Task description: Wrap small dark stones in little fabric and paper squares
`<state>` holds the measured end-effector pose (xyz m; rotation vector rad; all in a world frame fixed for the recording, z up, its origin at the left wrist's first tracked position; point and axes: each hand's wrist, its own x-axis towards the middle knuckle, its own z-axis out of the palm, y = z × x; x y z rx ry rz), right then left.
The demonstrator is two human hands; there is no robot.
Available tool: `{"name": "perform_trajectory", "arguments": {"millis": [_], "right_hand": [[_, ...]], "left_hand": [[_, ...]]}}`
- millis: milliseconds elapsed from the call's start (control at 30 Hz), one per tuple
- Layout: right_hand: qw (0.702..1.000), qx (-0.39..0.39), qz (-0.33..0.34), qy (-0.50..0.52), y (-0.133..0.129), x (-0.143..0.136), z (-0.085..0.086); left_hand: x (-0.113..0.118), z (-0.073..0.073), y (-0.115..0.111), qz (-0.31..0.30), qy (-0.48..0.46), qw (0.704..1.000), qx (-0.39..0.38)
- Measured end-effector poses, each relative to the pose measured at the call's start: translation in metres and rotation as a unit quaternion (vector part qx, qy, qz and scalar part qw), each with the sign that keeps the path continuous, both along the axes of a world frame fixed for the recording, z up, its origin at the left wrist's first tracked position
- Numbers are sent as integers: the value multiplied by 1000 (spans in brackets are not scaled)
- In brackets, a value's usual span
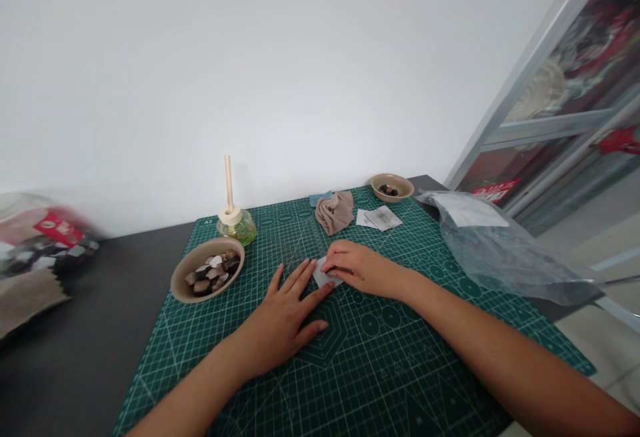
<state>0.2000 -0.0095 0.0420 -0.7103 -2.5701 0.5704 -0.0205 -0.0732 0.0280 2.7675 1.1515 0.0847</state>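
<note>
My left hand (283, 320) lies flat on the green cutting mat (280, 390), fingers spread, with its fingertips at the left and lower edges of a small white paper square (320, 278). My right hand (367, 269) is closed in a pinch over that square. A small dark piece (343, 269), similar in colour to the dark stones in the bowls, shows between its fingers; most of it is hidden. Left of my hands, a beige bowl (181, 269) holds several brown, black and white stones (215, 273).
Behind the bowl stands a glass reed diffuser (237, 227). Toward the back are a crumpled brown cloth (335, 212), grey-smudged paper squares (384, 218) and a second bowl (406, 189) with dark stones. A clear plastic bag (493, 257) overlaps the right edge; a bag of stones (47, 250) sits left.
</note>
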Motion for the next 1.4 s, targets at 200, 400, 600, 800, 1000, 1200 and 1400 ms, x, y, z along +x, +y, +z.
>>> {"name": "perform_trajectory", "arguments": {"millis": [200,400,600,800,1000,1200,1400], "right_hand": [[1000,-16,-11,-10,0,1,1],[1000,-13,-10,-21,0,1,0],[1000,-10,3,-16,-1,0,0],[999,3,-22,-25,0,2,3],[1000,-4,0,-11,0,0,0],[1000,6,-19,-11,1,0,1],[1000,-1,-22,-9,0,0,3]], "left_hand": [[1,2,-1,2,6,1000,-7],[1,2,0,3,-4,1000,-10],[1,2,0,3,-2,1000,-10],[0,3,-1,0,5,1000,-11],[1,2,0,0,7,1000,-9],[0,1,-1,1,1,1000,-6],[1,2,0,0,6,1000,-10]]}}
